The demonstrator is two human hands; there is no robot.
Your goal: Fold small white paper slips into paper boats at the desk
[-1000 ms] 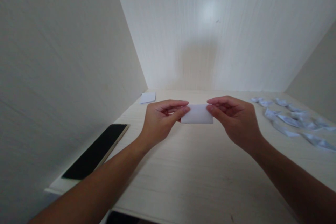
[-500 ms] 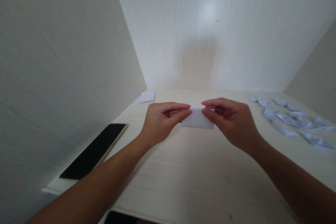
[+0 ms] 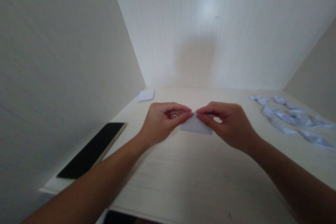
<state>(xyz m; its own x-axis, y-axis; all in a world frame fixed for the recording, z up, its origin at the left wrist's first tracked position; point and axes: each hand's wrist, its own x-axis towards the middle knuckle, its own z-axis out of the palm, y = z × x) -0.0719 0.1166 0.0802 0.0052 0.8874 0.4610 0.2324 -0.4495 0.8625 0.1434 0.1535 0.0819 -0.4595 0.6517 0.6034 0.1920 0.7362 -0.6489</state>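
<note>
"Head view: what are the two hands holding?"

"The left hand (image 3: 164, 121) and the right hand (image 3: 231, 123) are both pinching one small, flat, white rectangle of paper (image 3: 195, 126) near its upper edge, thumb and fingers clamped on it. The thumb tips are resting just apart, and the sheet is showing between and below them. I cannot tell whether its lower edge is touching the pale, wood-grained tabletop (image 3: 170, 178)."

"How far along is the work looking?"

"Partway, in my judgement. To the right of the right hand, several white, pointed, folded-looking pieces (image 3: 287, 118) are lying in a loose group, and those are seeming already shaped. The sheet between the hands is showing a plain face and a straight lower edge, so it is looking barely worked. Beyond the left hand and off to its left, a flat, white, four-sided piece of paper (image 3: 146, 95) is lying untouched. How many folds are remaining, I am not able to say."

"Are any containers holding things?"

"I am seeing none; the papers on either side of the hands are lying straight on the tabletop. Left of the left hand, a long, black, flat slab with a pale edge (image 3: 93, 150) is lying beside the grey-white side panel (image 3: 60, 63), and nothing is resting on the part that is showing. The left forearm is hiding its near corner."
</note>
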